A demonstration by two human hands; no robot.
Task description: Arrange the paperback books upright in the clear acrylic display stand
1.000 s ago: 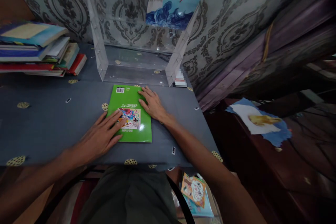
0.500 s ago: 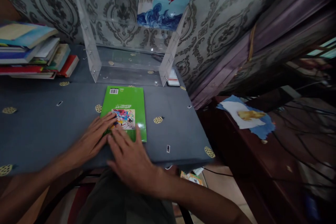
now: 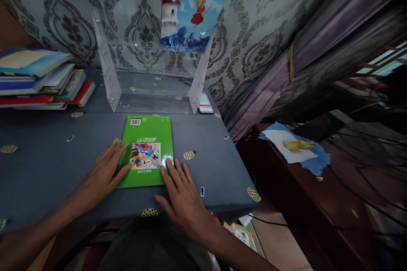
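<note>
Across goes your right hand [image 3: 186, 199], pulling away from your left hand [image 3: 106, 167] compared with half a second ago, and its fingertips now meet the lower right part of the green book [image 3: 146, 152]! Your left hand shifts outward too, fingers off the printed picture and onto the book's left edge, thumb at the picture's lower left corner. Both hands are released, palms down, fingers spread. Between them the book lies flat on the grey tablecloth [image 3: 216, 156], lettering upside down to you, barcode [image 3: 135, 122] at the far left corner. Just beyond it stands a clear stand [image 3: 196, 89], a pile of books [image 3: 34, 80] to its left. Farther back, a blue poster [image 3: 190, 12] shows against the patterned wall [image 3: 71, 29].
</note>
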